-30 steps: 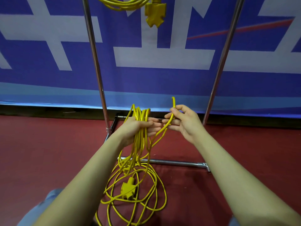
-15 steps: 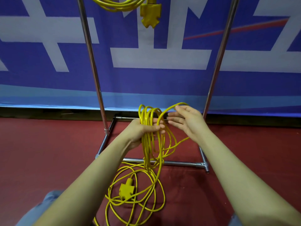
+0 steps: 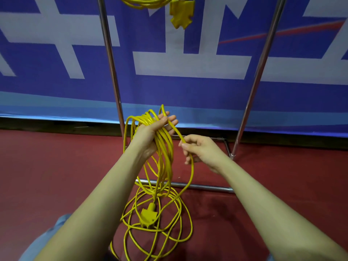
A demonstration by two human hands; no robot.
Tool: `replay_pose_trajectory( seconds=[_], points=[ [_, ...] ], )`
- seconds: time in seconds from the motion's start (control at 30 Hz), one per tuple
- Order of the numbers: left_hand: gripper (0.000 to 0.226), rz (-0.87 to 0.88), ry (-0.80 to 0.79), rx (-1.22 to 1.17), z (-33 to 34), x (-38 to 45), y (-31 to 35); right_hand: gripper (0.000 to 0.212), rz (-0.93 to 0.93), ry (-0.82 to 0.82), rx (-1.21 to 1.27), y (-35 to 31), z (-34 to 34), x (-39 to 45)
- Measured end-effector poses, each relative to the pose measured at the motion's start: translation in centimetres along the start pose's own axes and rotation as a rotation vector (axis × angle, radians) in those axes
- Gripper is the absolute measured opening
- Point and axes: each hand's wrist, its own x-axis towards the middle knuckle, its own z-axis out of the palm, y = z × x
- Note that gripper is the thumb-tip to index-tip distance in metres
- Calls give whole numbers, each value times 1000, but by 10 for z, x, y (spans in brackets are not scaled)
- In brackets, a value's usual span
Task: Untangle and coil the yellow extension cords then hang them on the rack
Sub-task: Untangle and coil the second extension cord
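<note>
Several loops of a yellow extension cord hang from my left hand, which is raised with the coil draped over the palm and the thumb across it. My right hand pinches one strand of the same cord just to the right of the coil. The loose remainder lies in loops on the red floor below, with its yellow socket block in the middle. A second yellow cord with a socket block hangs from the rack at the top edge.
The chrome rack has two uprights, a left pole and a right pole, and a base bar on the floor. Behind it hangs a blue and white banner. My knees show at the bottom edge.
My left hand has lifted the coil higher and opened its fingers upward. My right hand has laid a loop on the coil and slid down and right along the strand.
</note>
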Motion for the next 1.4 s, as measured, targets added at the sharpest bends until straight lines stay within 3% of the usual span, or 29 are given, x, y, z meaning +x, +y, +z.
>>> replay_pose_trajectory(
  seconds=[0.07, 0.27, 0.63, 0.77, 1.1, 1.4],
  points=[
    [17, -35, -4, -61, -5, 1, 4, 19, -50, 14, -25, -2, -1, 3],
    [20, -144, -34, -91, -2, -4, 1, 22, -44, -231, -129, -8, 1, 0],
    [20, -49, 39, -179, -1, -2, 9, 19, -81, -72, -113, -2, -13, -5],
    [22, -84, -32, -98, 5, -8, 3, 26, -73, -114, -124, -5, -6, -5],
    [20, -84, 45, -188, 5, -7, 7, 22, -25, -174, -150, 1, -4, -7],
    [21, -100, 7, -163, 9, -9, 1, 31, -66, -145, -110, -4, 1, -4]
  ],
)
